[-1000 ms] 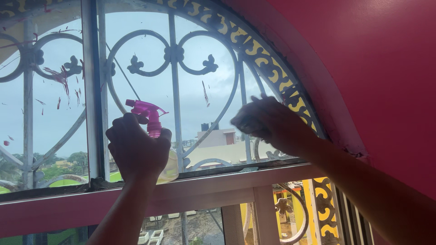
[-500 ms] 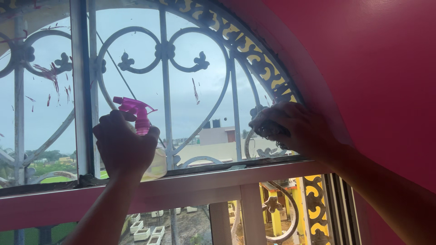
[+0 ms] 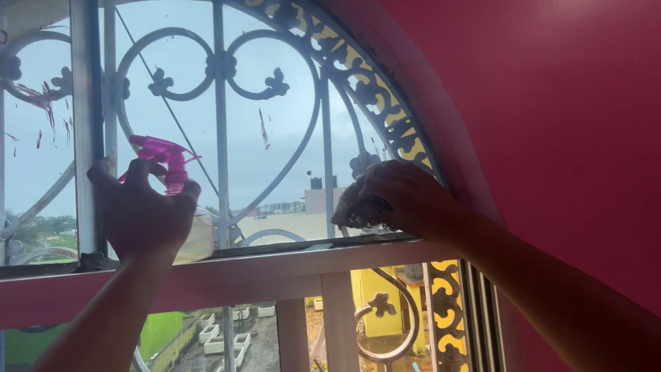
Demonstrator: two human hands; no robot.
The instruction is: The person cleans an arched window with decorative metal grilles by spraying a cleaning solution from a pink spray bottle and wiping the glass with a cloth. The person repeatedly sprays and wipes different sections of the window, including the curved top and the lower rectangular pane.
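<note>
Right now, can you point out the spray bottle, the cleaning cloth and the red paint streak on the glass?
spray bottle [image 3: 165, 155]: head view, on its pink trigger head.
cleaning cloth [image 3: 354, 212]: head view, on the bunched part below the fingers.
red paint streak [image 3: 264, 131]: head view, on the streak's middle.

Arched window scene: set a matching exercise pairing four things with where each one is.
Things:
1. pink-topped spray bottle
2. crumpled cleaning cloth
3. magenta wall
4. red paint streaks

Places:
A. on the left pane
B. right of the arch
C. in the left hand
D. under the right hand, on the glass

Pairs: 1-C, 2-D, 3-B, 4-A
</note>
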